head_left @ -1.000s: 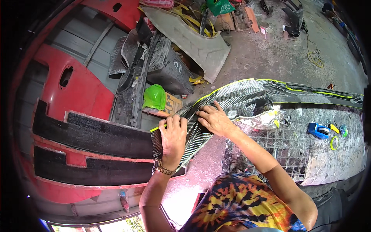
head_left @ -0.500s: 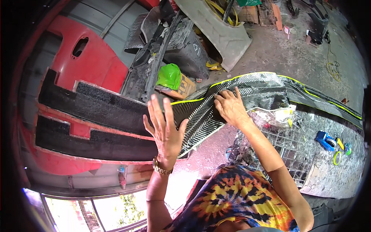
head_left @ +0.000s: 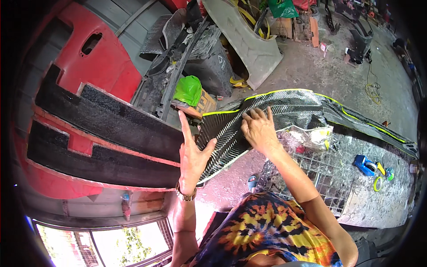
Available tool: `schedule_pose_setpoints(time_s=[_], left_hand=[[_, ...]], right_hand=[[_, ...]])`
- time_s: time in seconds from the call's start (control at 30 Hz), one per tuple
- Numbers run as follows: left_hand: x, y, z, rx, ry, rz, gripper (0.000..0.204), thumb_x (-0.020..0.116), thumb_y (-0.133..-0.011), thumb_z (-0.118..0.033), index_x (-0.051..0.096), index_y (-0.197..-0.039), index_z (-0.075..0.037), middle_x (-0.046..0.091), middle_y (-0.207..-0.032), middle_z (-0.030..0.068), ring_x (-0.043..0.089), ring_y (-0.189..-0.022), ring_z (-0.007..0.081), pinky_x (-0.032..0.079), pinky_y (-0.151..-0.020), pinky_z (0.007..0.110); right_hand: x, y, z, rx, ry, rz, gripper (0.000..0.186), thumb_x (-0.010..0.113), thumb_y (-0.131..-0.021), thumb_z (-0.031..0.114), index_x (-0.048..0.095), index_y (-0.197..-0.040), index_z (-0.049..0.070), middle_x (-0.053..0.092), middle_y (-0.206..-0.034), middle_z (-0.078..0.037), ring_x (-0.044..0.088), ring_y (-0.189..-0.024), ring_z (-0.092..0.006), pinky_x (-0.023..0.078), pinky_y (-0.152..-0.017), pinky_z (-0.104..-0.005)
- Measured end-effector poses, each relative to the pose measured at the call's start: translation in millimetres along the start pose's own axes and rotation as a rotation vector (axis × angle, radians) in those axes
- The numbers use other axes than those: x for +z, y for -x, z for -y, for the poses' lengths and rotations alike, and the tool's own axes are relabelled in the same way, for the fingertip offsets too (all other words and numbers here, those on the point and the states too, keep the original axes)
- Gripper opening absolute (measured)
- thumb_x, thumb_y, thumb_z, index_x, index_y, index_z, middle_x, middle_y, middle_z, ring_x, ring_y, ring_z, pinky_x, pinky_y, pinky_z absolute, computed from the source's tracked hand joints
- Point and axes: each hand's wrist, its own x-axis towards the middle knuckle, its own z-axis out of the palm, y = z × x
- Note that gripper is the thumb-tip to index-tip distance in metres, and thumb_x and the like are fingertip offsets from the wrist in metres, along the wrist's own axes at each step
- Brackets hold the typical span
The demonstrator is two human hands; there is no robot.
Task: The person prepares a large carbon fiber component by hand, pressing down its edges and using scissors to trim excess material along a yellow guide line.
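Note:
A long woven carbon-fibre sheet [head_left: 227,135], black and silvery, lies over a long curved part, with bright yellow-green tape [head_left: 275,91] along its far edge. My right hand [head_left: 259,132] rests palm down on the weave near its middle, fingers partly bent and one finger stretched out. At the sheet's left end is my left hand [head_left: 194,155], open and turned edgewise, thumb apart and a finger pointing away from me. A metal watch [head_left: 186,194] sits on that wrist. I cannot tell whether the left hand touches the sheet.
Left stand red panels [head_left: 106,66] with long black strips [head_left: 111,120]. On the right, a worktable with a metal grid [head_left: 318,178] bears a blue tape dispenser [head_left: 364,164] and a yellow-green tape roll [head_left: 378,184]. Beyond lie a grey bin [head_left: 207,71] and a green bag [head_left: 187,90].
My left hand has turned from spread fingers to edgewise and moved slightly nearer to me. The right hand stays on the weave in nearly the same place. The view has shifted slightly.

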Motion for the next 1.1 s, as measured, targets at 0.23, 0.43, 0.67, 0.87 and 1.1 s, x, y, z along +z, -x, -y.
schedule_pose_setpoints(time_s=[0.23, 0.43, 0.67, 0.87, 1.1], left_hand=[[-2.4, -4.6, 11.9, 0.066, -0.011, 0.043, 0.114, 0.077, -0.082, -0.013, -0.004, -0.162, -0.017, 0.067, -0.113, 0.0322, 0.069, -0.088, 0.0481, 0.056, -0.073, 0.050], [-1.6, -4.8, 18.4, 0.135, -0.160, 0.004, 0.112, 0.076, -0.080, -0.007, 0.000, -0.162, -0.016, 0.073, -0.103, 0.0238, 0.074, -0.092, 0.0380, 0.059, -0.076, 0.042], [-1.8, -3.0, 1.2, 0.122, -0.118, 0.018, 0.112, 0.077, -0.079, -0.011, 0.002, -0.162, -0.018, 0.071, -0.101, 0.0288, 0.070, -0.088, 0.0468, 0.057, -0.071, 0.047], [-5.3, -3.2, -4.3, 0.036, -0.153, 0.034, 0.111, 0.076, -0.079, -0.010, 0.003, -0.162, -0.014, 0.072, -0.094, 0.0243, 0.068, -0.065, 0.0315, 0.054, -0.062, 0.039], [-8.6, -19.0, -30.1, 0.362, -0.358, -0.095, 0.105, 0.085, -0.078, -0.024, 0.021, -0.160, -0.012, 0.066, -0.117, 0.0227, 0.066, -0.102, 0.0339, 0.052, -0.091, 0.044]], right_hand=[[-15.5, 18.3, 51.6, -0.052, -0.077, -0.019, 0.041, 0.051, -0.094, 0.023, 0.064, -0.119, -0.006, 0.064, -0.121, -0.027, 0.055, -0.124, -0.0392, 0.029, -0.114, -0.0627], [-34.8, 31.9, 90.7, -0.108, -0.110, -0.022, 0.040, 0.050, -0.094, 0.023, 0.064, -0.117, -0.008, 0.065, -0.119, -0.028, 0.056, -0.123, -0.0400, 0.031, -0.113, -0.0630], [-35.3, 38.8, 104.3, -0.161, -0.101, -0.059, 0.042, 0.051, -0.094, 0.025, 0.064, -0.112, -0.010, 0.066, -0.115, -0.028, 0.058, -0.121, -0.0424, 0.031, -0.112, -0.0630], [-33.4, 37.2, 104.4, -0.180, -0.135, -0.108, 0.040, 0.053, -0.091, 0.024, 0.065, -0.110, -0.009, 0.065, -0.112, -0.024, 0.058, -0.119, -0.0397, 0.031, -0.112, -0.0644], [-28.3, 46.5, 102.4, -0.154, -0.210, -0.133, 0.045, 0.054, -0.091, 0.025, 0.064, -0.116, -0.010, 0.063, -0.120, -0.026, 0.056, -0.122, -0.0386, 0.028, -0.114, -0.0641]])
